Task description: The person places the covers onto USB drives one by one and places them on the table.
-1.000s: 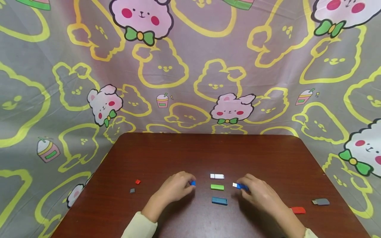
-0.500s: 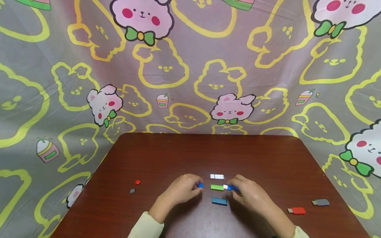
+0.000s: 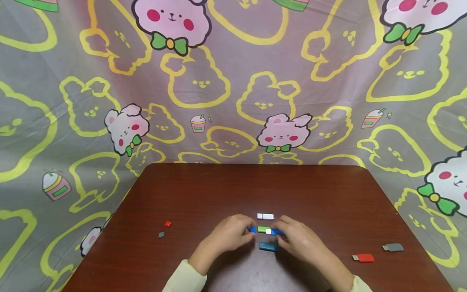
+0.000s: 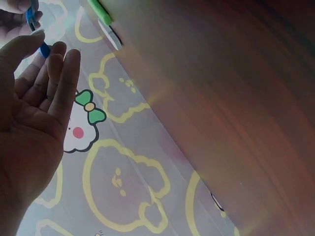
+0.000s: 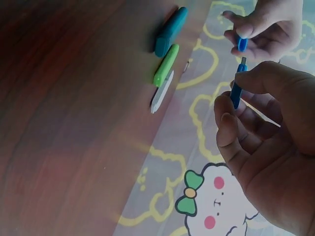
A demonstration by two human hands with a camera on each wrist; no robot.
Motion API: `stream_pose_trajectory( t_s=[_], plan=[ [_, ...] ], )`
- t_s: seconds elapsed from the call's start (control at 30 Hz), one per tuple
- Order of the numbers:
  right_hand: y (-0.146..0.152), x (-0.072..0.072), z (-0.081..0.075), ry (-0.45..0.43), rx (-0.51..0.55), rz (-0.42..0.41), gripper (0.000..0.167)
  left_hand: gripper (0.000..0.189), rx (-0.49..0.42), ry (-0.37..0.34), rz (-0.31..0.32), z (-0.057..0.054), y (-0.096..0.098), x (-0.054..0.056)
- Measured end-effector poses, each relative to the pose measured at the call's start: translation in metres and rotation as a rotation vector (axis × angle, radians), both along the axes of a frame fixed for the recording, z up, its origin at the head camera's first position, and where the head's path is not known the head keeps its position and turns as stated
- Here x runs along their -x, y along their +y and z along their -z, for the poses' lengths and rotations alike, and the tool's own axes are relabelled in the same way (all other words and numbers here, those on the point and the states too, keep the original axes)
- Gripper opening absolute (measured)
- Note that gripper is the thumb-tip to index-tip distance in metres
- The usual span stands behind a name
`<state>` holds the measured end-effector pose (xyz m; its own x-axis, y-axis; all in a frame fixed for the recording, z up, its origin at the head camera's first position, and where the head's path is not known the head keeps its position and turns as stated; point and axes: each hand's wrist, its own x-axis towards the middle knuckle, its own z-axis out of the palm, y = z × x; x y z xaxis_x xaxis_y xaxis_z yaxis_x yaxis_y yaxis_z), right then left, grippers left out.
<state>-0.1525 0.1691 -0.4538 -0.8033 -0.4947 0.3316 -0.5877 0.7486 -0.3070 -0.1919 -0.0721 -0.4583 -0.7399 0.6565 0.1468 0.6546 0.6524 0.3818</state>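
Observation:
My left hand pinches a small blue cap between thumb and fingers. Opposite it, my right hand grips a blue USB flash drive, its metal plug bare and directed at the cap. A short gap separates plug and cap in the right wrist view. Both are held above the table, and in the head view the plug overlaps a green flash drive. A white flash drive lies just beyond the green one, and a teal flash drive on the near side.
On the right of the brown table lie an uncapped red flash drive and an uncapped grey one. A red cap and a grey cap rest at the left. Patterned cloth hangs around the table.
Both hands have come closer together over the middle row, the left moving right with the cap and the right moving left with the blue flash drive. The red drive's plug has come into sight.

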Motion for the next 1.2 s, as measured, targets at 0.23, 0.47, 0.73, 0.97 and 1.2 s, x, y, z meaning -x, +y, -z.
stream_pose_trajectory(
  t_s=[0.23,0.47,0.73,0.97,1.2],
  plan=[
    [-0.008,0.001,0.0,0.012,0.008,-0.042,0.025,0.014,0.007,0.02,0.011,-0.001,0.004,-0.001],
    [-0.013,-0.001,-0.001,0.037,-0.009,-0.049,0.022,0.013,0.014,0.045,0.015,0.001,0.007,-0.001],
    [-0.015,0.0,0.0,0.046,-0.019,-0.062,0.024,0.017,0.012,0.056,0.021,0.001,0.009,-0.004],
    [-0.02,0.0,0.001,0.072,-0.002,-0.082,0.028,0.018,0.012,0.119,0.032,0.002,0.01,-0.006],
    [-0.026,0.0,0.0,0.086,0.03,-0.043,0.027,0.015,-0.026,0.155,0.03,0.001,0.007,-0.007]
  ],
)
